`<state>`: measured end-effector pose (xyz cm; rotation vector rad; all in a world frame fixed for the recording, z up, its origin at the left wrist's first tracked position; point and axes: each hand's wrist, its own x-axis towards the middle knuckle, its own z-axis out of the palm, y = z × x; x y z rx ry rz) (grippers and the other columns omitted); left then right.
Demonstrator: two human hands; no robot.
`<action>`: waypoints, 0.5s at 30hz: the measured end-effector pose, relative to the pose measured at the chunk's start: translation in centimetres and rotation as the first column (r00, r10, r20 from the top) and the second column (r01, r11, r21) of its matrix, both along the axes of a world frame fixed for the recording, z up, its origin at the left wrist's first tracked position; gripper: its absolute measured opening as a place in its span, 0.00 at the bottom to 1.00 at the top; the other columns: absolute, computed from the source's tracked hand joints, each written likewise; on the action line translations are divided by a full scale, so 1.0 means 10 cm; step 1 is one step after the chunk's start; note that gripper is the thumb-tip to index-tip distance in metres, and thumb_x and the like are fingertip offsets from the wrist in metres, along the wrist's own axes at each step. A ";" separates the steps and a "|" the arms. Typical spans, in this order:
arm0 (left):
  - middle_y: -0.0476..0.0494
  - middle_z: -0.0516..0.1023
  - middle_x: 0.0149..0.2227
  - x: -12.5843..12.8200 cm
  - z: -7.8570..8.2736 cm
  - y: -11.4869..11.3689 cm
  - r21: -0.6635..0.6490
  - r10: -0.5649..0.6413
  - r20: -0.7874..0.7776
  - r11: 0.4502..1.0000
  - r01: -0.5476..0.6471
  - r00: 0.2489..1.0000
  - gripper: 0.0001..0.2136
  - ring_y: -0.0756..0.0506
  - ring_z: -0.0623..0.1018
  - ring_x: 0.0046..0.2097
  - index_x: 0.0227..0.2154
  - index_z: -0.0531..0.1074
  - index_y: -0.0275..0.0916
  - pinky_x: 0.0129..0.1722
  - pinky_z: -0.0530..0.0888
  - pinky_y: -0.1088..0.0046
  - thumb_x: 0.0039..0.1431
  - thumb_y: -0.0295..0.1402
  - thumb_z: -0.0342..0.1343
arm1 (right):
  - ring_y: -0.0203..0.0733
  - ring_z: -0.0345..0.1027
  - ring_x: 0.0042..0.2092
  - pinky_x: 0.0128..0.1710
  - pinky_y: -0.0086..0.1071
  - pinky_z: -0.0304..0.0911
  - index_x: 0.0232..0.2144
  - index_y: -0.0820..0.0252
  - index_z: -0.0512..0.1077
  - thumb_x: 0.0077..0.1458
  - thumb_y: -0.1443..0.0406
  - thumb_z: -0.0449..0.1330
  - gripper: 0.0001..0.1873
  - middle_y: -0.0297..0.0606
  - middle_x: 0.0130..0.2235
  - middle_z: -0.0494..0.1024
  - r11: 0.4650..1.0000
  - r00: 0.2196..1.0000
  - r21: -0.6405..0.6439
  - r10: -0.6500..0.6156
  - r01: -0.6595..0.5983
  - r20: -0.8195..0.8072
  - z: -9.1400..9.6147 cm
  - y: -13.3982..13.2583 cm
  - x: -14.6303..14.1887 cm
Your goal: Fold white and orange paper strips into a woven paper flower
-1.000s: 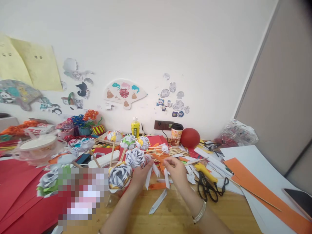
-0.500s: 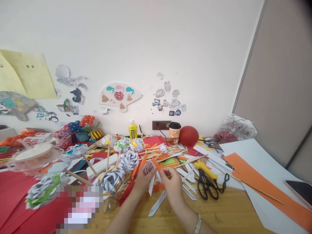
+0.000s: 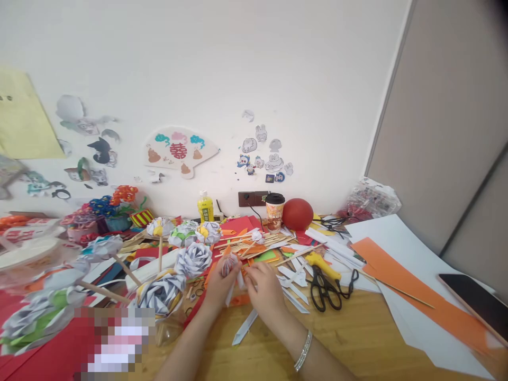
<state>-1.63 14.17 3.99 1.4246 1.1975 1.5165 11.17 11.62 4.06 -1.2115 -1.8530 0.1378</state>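
My left hand (image 3: pixel 220 286) is closed round a small folded paper flower (image 3: pixel 229 263) of white and orange strips, held above the wooden table (image 3: pixel 357 338). Close beside it on the right, my right hand (image 3: pixel 262 286) pinches one of the flower's paper strips; a bracelet (image 3: pixel 304 350) is on that wrist. A white folded strip (image 3: pixel 245 327) lies on the table just below the hands. More white folded strips (image 3: pixel 292 278) lie to the right of my right hand.
Black scissors (image 3: pixel 325 288) and a yellow glue gun (image 3: pixel 322 264) lie to the right. Finished paper roses on sticks (image 3: pixel 193 259) stand left. A paper cup (image 3: pixel 273 211), red ball (image 3: pixel 297 214), yellow bottle (image 3: pixel 205 207), orange paper (image 3: pixel 413 291) and phone (image 3: pixel 476 304) also lie about.
The view has swung to the right, so everything sits further left in the picture. My hands have drawn closer together around the small paper flower.
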 end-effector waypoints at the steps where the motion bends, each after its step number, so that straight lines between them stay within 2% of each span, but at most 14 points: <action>1: 0.46 0.73 0.30 -0.04 0.03 0.01 0.038 0.059 -0.047 0.998 -0.057 0.997 0.12 0.47 0.70 0.32 0.24 0.71 0.37 0.31 0.67 0.76 0.39 0.41 0.59 | 0.41 0.62 0.39 0.38 0.31 0.56 0.38 0.57 0.70 0.50 0.72 0.50 0.14 0.39 0.36 0.72 1.000 0.999 -0.001 -0.025 0.026 0.044 0.03 0.03 0.06; 2: 0.45 0.73 0.33 -0.08 0.05 0.01 0.061 0.112 -0.071 0.992 -0.108 0.991 0.12 0.46 0.71 0.34 0.24 0.72 0.37 0.30 0.67 0.76 0.38 0.41 0.59 | 0.41 0.62 0.40 0.39 0.31 0.56 0.40 0.58 0.70 0.51 0.72 0.49 0.15 0.39 0.37 0.72 0.998 0.994 -0.003 -0.068 0.069 0.088 0.05 0.07 0.15; 4: 0.46 0.73 0.34 -0.16 0.11 0.00 0.033 0.170 -0.094 0.985 -0.168 0.981 0.12 0.46 0.71 0.34 0.27 0.72 0.38 0.27 0.67 0.77 0.40 0.41 0.58 | 0.43 0.62 0.40 0.38 0.32 0.54 0.36 0.60 0.71 0.51 0.71 0.48 0.14 0.42 0.36 0.73 0.960 0.947 -0.041 -0.265 0.276 0.180 0.11 0.18 0.39; 6: 0.47 0.73 0.35 -0.20 0.14 0.00 0.048 0.179 -0.147 0.984 -0.174 0.973 0.11 0.46 0.71 0.36 0.27 0.73 0.39 0.28 0.67 0.77 0.40 0.40 0.58 | 0.46 0.62 0.40 0.37 0.34 0.53 0.32 0.63 0.73 0.50 0.71 0.50 0.12 0.46 0.33 0.73 0.877 0.853 -0.103 -0.419 0.469 0.311 0.13 0.28 0.67; 8: 0.47 0.72 0.39 -0.21 0.16 -0.01 0.091 0.159 -0.201 0.985 -0.144 0.967 0.09 0.45 0.71 0.38 0.24 0.74 0.39 0.29 0.67 0.77 0.40 0.39 0.58 | 0.48 0.62 0.40 0.37 0.36 0.52 0.29 0.66 0.74 0.50 0.72 0.50 0.12 0.49 0.33 0.74 0.807 0.772 -0.128 -0.487 0.577 0.409 0.12 0.37 0.90; 9: 0.46 0.72 0.39 -0.21 0.17 -0.01 0.110 0.144 -0.227 0.986 -0.122 0.963 0.09 0.45 0.71 0.38 0.22 0.74 0.39 0.30 0.67 0.77 0.41 0.39 0.58 | 0.49 0.62 0.41 0.38 0.37 0.51 0.29 0.65 0.74 0.49 0.73 0.50 0.12 0.50 0.32 0.74 0.786 0.744 -0.134 -0.495 0.604 0.449 0.10 0.39 0.97; 11: 0.45 0.72 0.37 -0.19 0.15 -0.01 0.136 0.122 -0.273 0.987 -0.087 0.954 0.08 0.46 0.71 0.36 0.19 0.73 0.39 0.32 0.67 0.76 0.42 0.39 0.57 | 0.50 0.62 0.42 0.38 0.38 0.50 0.27 0.65 0.74 0.48 0.73 0.51 0.11 0.50 0.32 0.75 0.779 0.722 -0.154 -0.461 0.608 0.516 0.05 0.43 1.03; 15: 0.49 0.72 0.23 -0.16 0.08 0.01 0.110 0.116 -0.332 0.990 -0.083 0.936 0.09 0.48 0.69 0.28 0.23 0.73 0.39 0.30 0.65 0.75 0.43 0.39 0.57 | 0.52 0.62 0.42 0.36 0.38 0.50 0.27 0.66 0.75 0.47 0.71 0.54 0.09 0.53 0.33 0.75 0.776 0.719 -0.174 -0.441 0.606 0.538 -0.05 0.45 0.91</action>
